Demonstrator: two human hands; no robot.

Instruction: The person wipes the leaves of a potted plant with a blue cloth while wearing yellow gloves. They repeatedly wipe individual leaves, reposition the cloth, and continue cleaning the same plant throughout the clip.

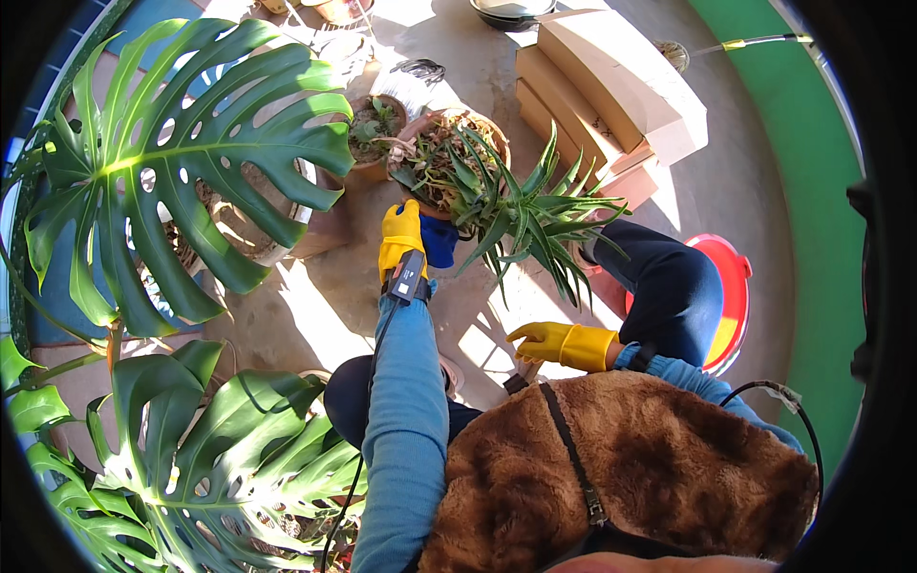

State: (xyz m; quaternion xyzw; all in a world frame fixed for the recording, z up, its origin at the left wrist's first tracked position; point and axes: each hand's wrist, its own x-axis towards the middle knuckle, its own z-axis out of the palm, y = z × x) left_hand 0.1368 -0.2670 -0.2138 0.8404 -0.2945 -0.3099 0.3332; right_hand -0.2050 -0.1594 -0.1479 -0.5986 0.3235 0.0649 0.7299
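Concrete floor (pixel 334 286), sunlit in patches, hard shadows. Green wall (pixel 812 191) along the right. Left hand (pixel 401 239), yellow glove, grip closed on the near rim of a terracotta pot (pixel 492 134) holding a spiky plant (pixel 525 215) that leans toward the person. Pot stands mid-floor. Right hand (pixel 549 342), yellow glove, held low near the knee; cannot tell whether its grip is closed. Small pot (pixel 374 129) just left of the first. Cardboard boxes (pixel 611 81) behind. Red basin (pixel 731 286) at right. Large split leaves (pixel 181 162) at left.
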